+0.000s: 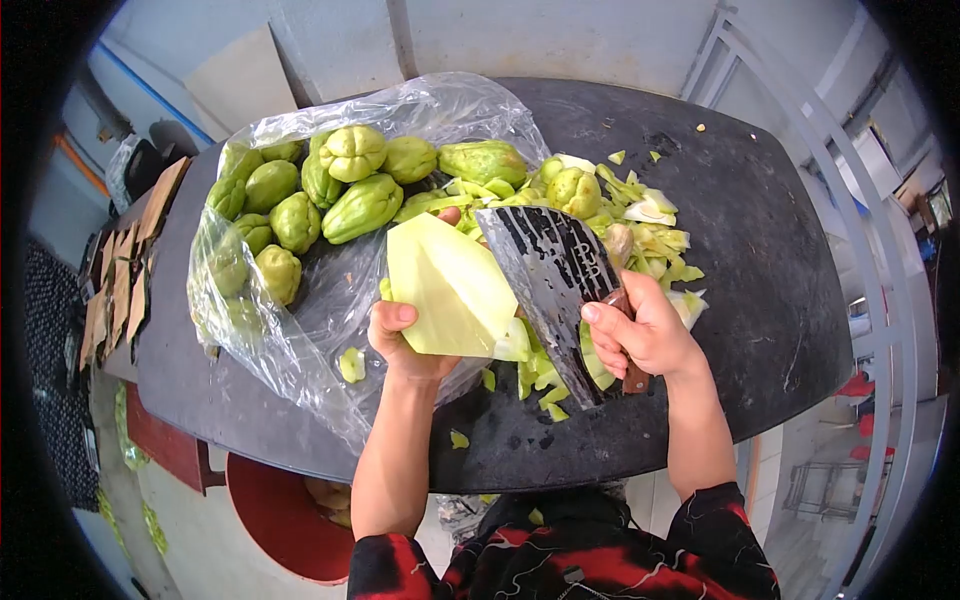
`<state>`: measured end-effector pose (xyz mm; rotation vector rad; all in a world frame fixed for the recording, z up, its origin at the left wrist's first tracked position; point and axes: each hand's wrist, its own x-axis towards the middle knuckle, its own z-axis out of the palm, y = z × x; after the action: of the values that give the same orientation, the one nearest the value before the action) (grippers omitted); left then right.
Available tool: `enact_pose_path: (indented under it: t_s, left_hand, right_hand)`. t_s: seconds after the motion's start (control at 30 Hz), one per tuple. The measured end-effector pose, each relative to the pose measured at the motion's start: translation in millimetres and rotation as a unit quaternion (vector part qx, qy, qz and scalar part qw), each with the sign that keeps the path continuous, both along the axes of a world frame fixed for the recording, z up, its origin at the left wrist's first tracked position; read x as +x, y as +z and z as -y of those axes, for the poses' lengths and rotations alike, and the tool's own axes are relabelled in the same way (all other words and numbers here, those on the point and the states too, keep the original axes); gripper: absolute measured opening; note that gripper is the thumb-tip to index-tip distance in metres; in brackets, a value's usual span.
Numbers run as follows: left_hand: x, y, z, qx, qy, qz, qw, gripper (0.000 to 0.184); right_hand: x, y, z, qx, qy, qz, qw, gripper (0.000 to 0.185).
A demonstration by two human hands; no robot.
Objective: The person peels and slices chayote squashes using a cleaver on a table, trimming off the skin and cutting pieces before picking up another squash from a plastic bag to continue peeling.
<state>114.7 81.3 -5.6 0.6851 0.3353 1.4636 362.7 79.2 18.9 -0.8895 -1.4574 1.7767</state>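
Observation:
My left hand is wrapped round a peeled chayote, pale green with flat cut faces, thumb on its near left side. Close on its right, my right hand grips the brown handle of a cleaver. The broad dark blade is wet and speckled, tilted, and near the chayote's right edge; whether they touch, I cannot tell. Behind and under the blade lies a heap of green peelings. Unpeeled chayotes are piled in a clear plastic bag to the left.
Everything rests on a dark table with rounded edges. A red bin stands on the floor below its front left edge. Flattened cardboard leans at the left, and a grey metal railing runs along the right.

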Motion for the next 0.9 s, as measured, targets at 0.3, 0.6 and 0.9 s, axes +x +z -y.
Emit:
enact_pose_path:
  t_s: [0.3, 0.6, 0.9]
  left_hand:
    - [1, -1, 1, -0.026, -0.010, 0.012, 1.000, 0.103]
    - [1, 3, 3, -0.016, -0.025, 0.017, 0.999, 0.104]
    - [6, 1, 7, -0.025, -0.030, 0.017, 0.999, 0.102]
  right_hand:
    - [-2, 0, 3, -0.007, -0.002, 0.010, 1.000, 0.015]
    - [-1, 5, 6, -0.004, -0.020, 0.003, 1.000, 0.010]
    - [-4, -6, 5, -0.004, -0.016, 0.001, 1.000, 0.011]
